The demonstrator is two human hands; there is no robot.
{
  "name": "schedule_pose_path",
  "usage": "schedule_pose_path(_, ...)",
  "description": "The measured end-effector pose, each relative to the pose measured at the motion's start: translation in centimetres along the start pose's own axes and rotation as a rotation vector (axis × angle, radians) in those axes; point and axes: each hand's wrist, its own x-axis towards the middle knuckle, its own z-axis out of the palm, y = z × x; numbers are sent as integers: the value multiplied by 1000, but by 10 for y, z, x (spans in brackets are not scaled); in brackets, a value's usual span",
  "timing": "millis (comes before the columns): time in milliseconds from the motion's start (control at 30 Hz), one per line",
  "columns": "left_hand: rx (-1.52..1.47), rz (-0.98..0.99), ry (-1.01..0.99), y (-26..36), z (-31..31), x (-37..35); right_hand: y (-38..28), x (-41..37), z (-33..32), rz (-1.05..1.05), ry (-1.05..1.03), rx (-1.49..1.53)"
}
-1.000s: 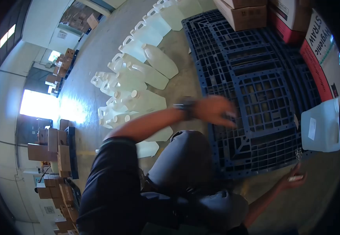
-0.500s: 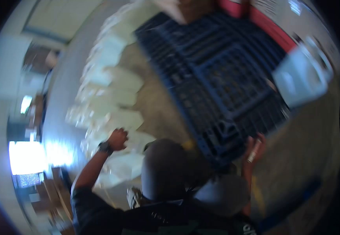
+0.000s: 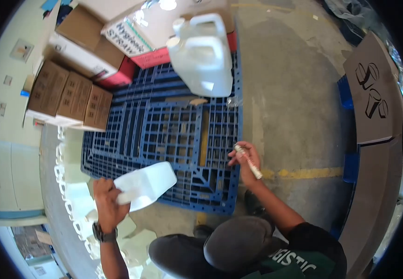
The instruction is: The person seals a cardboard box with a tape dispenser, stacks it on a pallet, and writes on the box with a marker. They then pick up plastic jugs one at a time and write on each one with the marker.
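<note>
My left hand point(image 3: 110, 202), with a watch on the wrist, is closed round the handle of a translucent white jug point(image 3: 152, 183), which is tilted over the near left edge of the blue pallet point(image 3: 196, 174). My right hand point(image 3: 247, 162) holds a slim white marker with red print point(image 3: 249, 162) between thumb and fingers, above the pallet's right edge. Two more white jugs point(image 3: 206, 69) stand together at the far right part of the pallet.
Brown cartons point(image 3: 66, 97) and a box marked Hygienic Straw point(image 3: 131, 35) stand on the pallet's far and left sides. Rows of white jugs point(image 3: 78, 200) line the floor at left. A large carton point(image 3: 373, 93) is at right. Yellow floor tape point(image 3: 308, 173) crosses the floor.
The view has swung to the right. My left hand, with no jug visible in it before, now holds one over the pallet. The marker is still in my right hand.
</note>
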Motion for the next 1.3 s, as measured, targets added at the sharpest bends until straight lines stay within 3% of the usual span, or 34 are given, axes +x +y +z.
schedule_pose_path(100, -35, 145, 120, -2, 39, 79, -9, 16, 13, -52, 47, -21)
schedule_pose_path(267, -193, 417, 291, 47, 96, 218, -21, 76, 11, -146, 164, -82)
schedule_pose_path(400, -303, 445, 354, 82, 127, 294, -19, 136, 2, -150, 284, 280)
schedule_pose_path(600, -239, 381, 401, 98, 134, 301, 5, 164, 3, -165, 232, 447)
schedule_pose_path(667, -244, 345, 410, 97, 136, 301, 9, 167, 8, -162, 306, 282)
schedule_pose_path(967, -215, 308, 390, 100, 137, 304, 23, 154, 4, -148, 342, 210)
schedule_pose_path(1300, -179, 281, 429, 101, 142, 301, 39, 156, -3, -103, 357, 331)
